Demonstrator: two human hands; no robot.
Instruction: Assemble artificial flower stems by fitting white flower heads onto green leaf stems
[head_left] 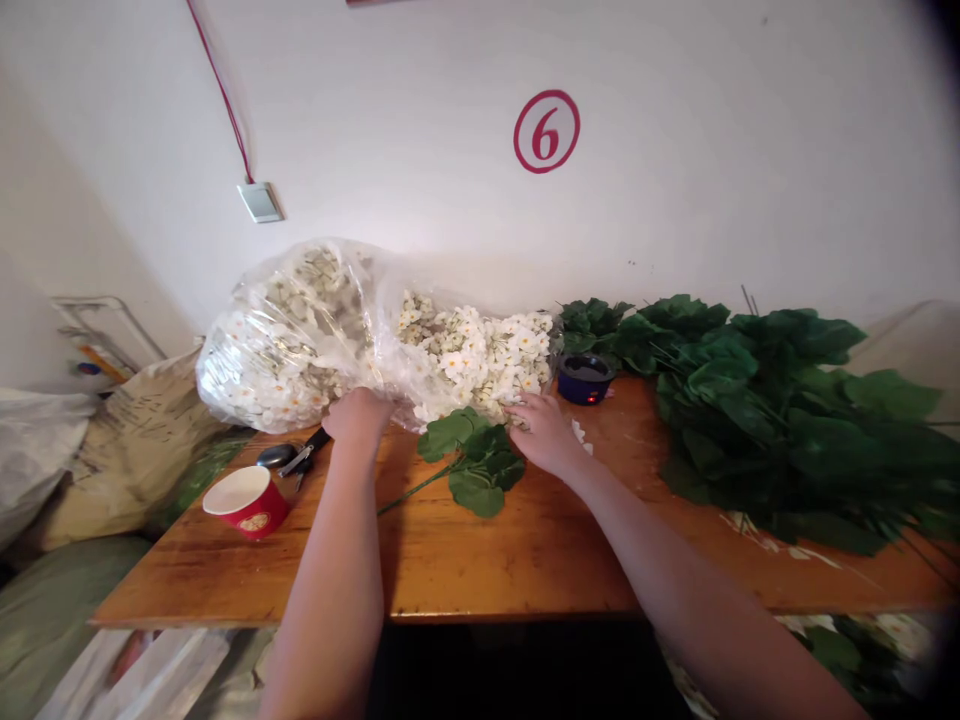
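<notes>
The bag (300, 330) blurs the flowers (262, 375) inside, the leaves (795, 420) run off the right edge, and my left hand (358, 418) covers the bag's edge.

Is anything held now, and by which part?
The left hand is on the plastic bag at its lower edge; the right hand touches the white flowers. Whether either grips is unclear.

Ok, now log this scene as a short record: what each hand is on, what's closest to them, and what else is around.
left hand: on the plastic bag
right hand: on the white flowers at the bag's open end
closest: leafy stem, lying on the table between the hands
rest: red cup, blue pot, green leaf pile
wall: red circled 6
</notes>
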